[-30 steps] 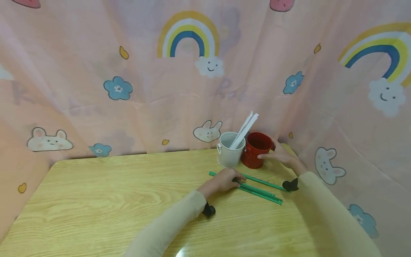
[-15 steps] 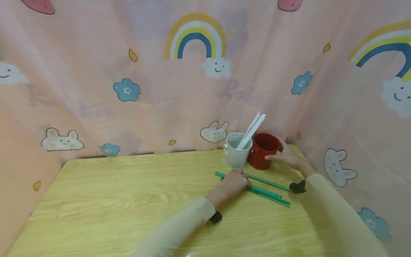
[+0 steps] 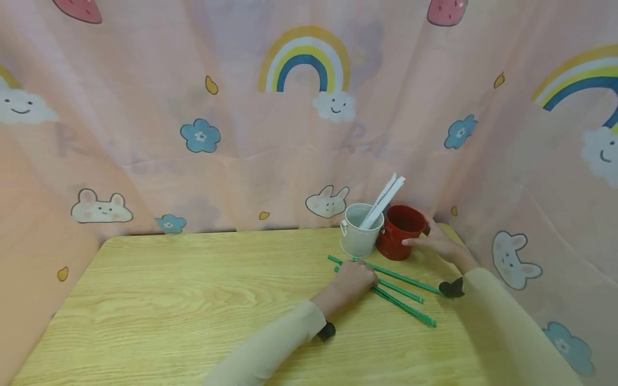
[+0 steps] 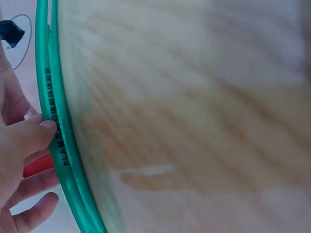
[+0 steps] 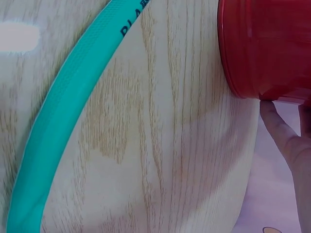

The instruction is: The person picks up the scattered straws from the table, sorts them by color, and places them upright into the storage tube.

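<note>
My left hand (image 3: 354,281) pinches a pair of green-wrapped straws (image 3: 407,309) just above the table. In the left wrist view, the thumb lies across these printed green straws (image 4: 60,141). More green straws (image 3: 403,277) lie on the table beside and beyond that hand, partly under it. My right hand (image 3: 436,244) holds the side of a small red bucket (image 3: 399,242), thumb at the front and the other fingers behind, mostly hidden. In the right wrist view a fingertip touches the bucket's lower wall (image 5: 267,53). The bucket stands upright.
A white bucket (image 3: 356,244) stands against the red one's left side, with white paper-wrapped straws (image 3: 383,203) leaning in it. The wooden table (image 3: 193,300) ends at a pink patterned curtain (image 3: 251,177) behind and at the right.
The head view has shifted slightly. The left fingers have closed round two green straws, whose right ends have swung towards me, away from the others. The right hand stays on the red bucket.
</note>
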### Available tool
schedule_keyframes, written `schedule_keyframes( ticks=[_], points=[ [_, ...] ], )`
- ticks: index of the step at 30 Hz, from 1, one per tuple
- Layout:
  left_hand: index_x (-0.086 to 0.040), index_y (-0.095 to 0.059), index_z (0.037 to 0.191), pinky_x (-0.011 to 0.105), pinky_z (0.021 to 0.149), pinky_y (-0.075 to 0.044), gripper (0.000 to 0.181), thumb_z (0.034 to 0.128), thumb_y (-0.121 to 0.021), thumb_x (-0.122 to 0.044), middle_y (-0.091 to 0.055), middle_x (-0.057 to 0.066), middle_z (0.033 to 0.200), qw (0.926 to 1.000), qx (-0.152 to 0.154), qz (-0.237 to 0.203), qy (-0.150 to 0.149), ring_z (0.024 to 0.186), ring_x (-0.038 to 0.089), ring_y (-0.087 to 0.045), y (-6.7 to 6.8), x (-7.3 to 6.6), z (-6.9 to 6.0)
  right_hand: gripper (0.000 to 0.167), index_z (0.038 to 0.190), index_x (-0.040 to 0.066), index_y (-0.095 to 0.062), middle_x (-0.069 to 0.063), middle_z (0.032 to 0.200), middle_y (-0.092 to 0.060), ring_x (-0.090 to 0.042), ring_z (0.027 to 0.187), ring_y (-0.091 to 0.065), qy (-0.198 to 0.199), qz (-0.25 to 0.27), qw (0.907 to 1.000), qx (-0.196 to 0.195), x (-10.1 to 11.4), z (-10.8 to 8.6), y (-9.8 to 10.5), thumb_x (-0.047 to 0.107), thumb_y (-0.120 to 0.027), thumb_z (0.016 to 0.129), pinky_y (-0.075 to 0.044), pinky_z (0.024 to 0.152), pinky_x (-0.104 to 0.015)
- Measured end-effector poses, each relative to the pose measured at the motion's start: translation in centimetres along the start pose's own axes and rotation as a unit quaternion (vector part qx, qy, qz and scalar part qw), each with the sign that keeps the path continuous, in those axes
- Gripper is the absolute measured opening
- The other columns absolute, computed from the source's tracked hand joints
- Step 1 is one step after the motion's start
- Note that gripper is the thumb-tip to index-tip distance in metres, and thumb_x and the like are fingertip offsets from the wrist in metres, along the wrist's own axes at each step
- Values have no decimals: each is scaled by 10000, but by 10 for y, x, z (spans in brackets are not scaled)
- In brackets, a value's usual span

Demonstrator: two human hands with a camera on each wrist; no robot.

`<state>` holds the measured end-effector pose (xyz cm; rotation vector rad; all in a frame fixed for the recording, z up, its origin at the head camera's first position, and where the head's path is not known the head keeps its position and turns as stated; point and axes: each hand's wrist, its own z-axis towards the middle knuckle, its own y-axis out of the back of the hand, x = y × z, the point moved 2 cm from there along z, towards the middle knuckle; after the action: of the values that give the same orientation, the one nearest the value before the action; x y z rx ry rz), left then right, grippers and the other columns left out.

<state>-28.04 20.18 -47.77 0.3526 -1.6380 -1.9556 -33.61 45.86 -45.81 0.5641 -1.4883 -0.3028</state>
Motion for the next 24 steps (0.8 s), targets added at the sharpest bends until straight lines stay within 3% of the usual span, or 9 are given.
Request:
schedule_keyframes(
  ticks=[3, 7, 10, 13, 15, 17, 21, 24],
  points=[
    [-378, -730, 811, 169, 520, -412, 201, 918, -621, -248, -685, -208, 811, 9997, -53, -244, 51, 752, 28, -619, 6, 4, -1, 967, 1525, 54, -74, -237, 1521, -259, -452, 1417, -167, 14, 53, 10000, 2, 0, 0, -1, 195, -739, 838, -185, 1102, -682],
    [-333, -765, 943, 130, 610, -486, 145, 923, -632, -281, -720, -201, 915, 9948, -192, -971, 237, 837, -10, -656, 14, 11, -2, 947, 1523, 52, -81, -236, 1519, -256, -454, 1414, -162, 74, 64, 10000, -7, 1, 0, -1, 179, -729, 844, -184, 1094, -691],
    [-294, -764, 1000, 106, 625, -481, 151, 928, -633, -277, -727, -174, 979, 9866, -235, -1559, 430, 886, -17, -659, 21, 16, -2, 929, 1521, 46, -82, -239, 1512, -263, -456, 1408, -174, 115, 58, 9999, -15, 2, 0, 0, 162, -716, 852, -201, 1089, -689],
    [-271, -762, 1015, 89, 592, -439, 158, 933, -627, -279, -731, -148, 984, 9736, -260, -2156, 700, 878, -16, -656, 26, 19, -3, 900, 1517, 42, -88, -243, 1501, -269, -456, 1392, -195, 199, 86, 9998, -3, 3, 2, -1, 140, -699, 863, -221, 1077, -693],
    [-258, -761, 1021, 84, 575, -419, 165, 935, -624, -284, -736, -137, 984, 9599, -285, -2632, 918, 837, -21, -653, 30, 21, -4, 889, 1518, 46, -89, -243, 1494, -275, -443, 1380, -213, 231, 124, 9997, -5, 4, 2, -2, 138, -690, 870, -228, 1074, -691],
    [-246, -763, 1022, 85, 571, -411, 169, 934, -624, -289, -739, -132, 972, 9417, -325, -3155, 1124, 769, -37, -630, 32, 22, -4, 858, 1515, 61, -117, -229, 1480, -311, -417, 1355, -261, 226, 117, 9997, -16, 4, 2, -2, 153, -683, 877, -255, 1069, -675],
    [-197, -762, 1015, 84, 599, -432, 167, 929, -635, -263, -740, -96, 955, 8981, -567, -4153, 1328, 685, -57, -555, 36, 25, -3, 818, 1503, 68, -152, -215, 1467, -313, -409, 1366, -241, 189, 247, 9995, 15, 0, 0, -3, 159, -680, 885, -239, 1076, -671],
    [-150, -755, 1018, 99, 586, -475, 167, 923, -644, -230, -736, -41, 942, 8670, -795, -4734, 1339, 649, -26, -580, 42, 26, -2, 796, 1499, 96, -169, -205, 1471, -297, -447, 1394, -190, 233, 340, 9991, 44, -4, 0, -4, 157, -677, 889, -210, 1067, -707]
  ],
)
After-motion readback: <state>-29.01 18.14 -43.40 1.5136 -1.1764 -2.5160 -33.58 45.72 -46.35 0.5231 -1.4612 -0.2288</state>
